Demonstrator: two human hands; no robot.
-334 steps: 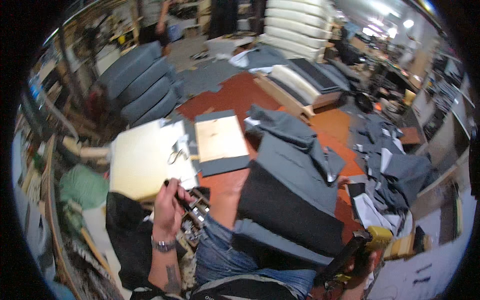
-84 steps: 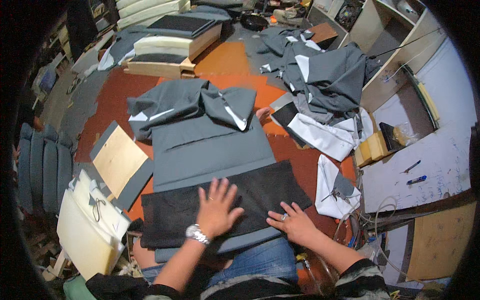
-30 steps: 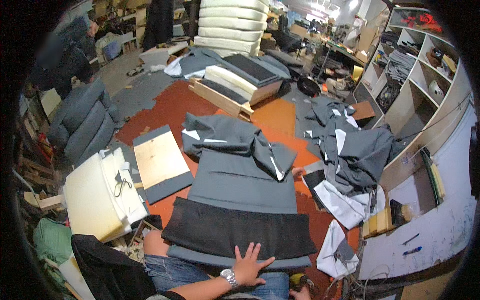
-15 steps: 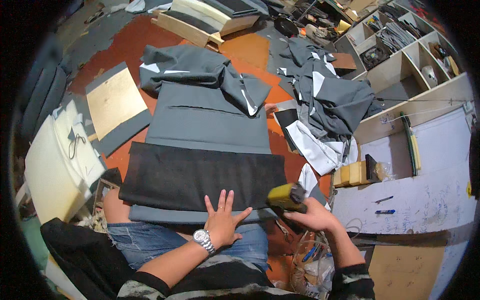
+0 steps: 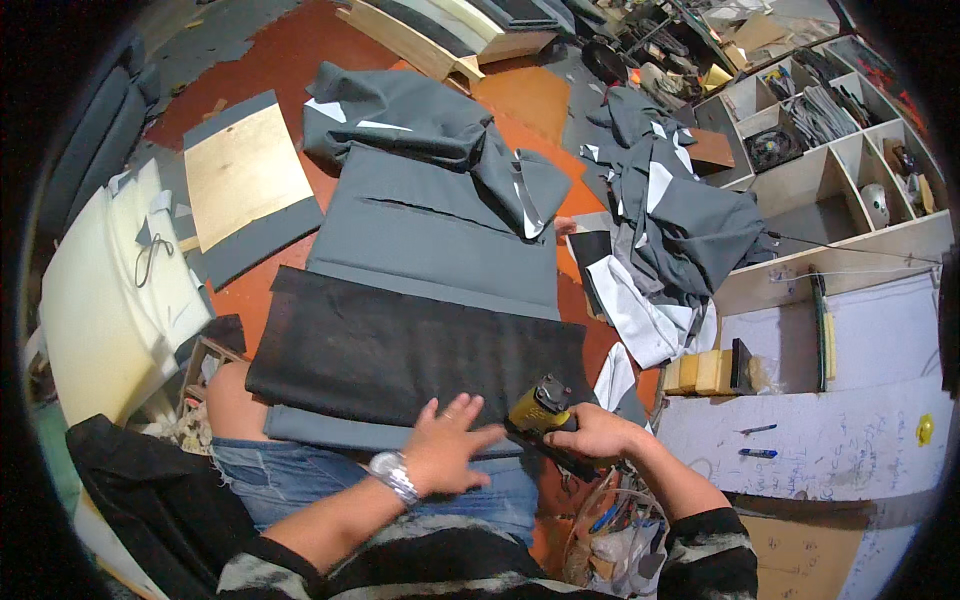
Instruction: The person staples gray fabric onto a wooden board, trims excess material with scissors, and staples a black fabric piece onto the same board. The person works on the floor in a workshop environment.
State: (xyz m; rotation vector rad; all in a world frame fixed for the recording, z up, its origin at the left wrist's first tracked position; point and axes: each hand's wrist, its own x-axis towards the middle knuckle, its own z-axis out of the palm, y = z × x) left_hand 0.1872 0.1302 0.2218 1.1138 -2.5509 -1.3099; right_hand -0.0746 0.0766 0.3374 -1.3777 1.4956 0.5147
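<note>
A yellow and black staple gun (image 5: pixel 541 404) is in the grip of my right hand (image 5: pixel 600 434). Its lower end sits near the right part of the front edge of a black cloth (image 5: pixel 420 345); whether it touches is hard to tell. My left hand (image 5: pixel 446 446), wearing a metal watch, is spread over that same edge, slightly blurred, fingers apart. Under the black cloth, a grey upholstery cover (image 5: pixel 430 240) shows beyond it, and a grey strip (image 5: pixel 335 428) shows along my lap.
Foam slabs (image 5: pixel 120 290) lean at the left, near a board with a grey border (image 5: pixel 245 180). Grey cover pieces (image 5: pixel 680 210) are heaped at the right. Beside them stands a compartmented wooden rack (image 5: pixel 810 190). A clear bag (image 5: pixel 620 540) lies by my right forearm.
My right hand has brought the staple gun left, closer to my left hand, and turned it more upright. The left hand's fingers have shifted along the cloth edge. The whole view has tilted slightly.
</note>
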